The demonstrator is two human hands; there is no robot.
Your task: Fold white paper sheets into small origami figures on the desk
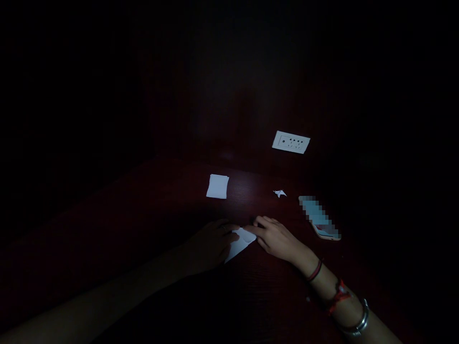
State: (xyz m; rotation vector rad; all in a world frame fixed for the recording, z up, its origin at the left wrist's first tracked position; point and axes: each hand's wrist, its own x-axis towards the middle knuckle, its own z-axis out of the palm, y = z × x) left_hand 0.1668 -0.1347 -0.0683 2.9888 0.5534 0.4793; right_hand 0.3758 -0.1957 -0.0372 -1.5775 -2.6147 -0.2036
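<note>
A folded piece of white paper (241,244) lies on the dark red tabletop between my hands, a crease showing near its upper right corner. My left hand (213,242), in deep shadow, holds the paper's left side, its thumb and fingers resting over the edge. From the right, my right hand (275,237) has its fingers bent, with the index fingertip pressed on the paper's upper right part. Past the hands sits a stack of white paper sheets (217,186). A small folded paper figure (279,193) stands beyond my right hand.
A phone (320,219) with a blurred-out screen lies to the right of my right hand. On the back wall is a white socket panel (291,142). The dark red tabletop (247,193) meets that wall behind the stack. The surroundings are very dark.
</note>
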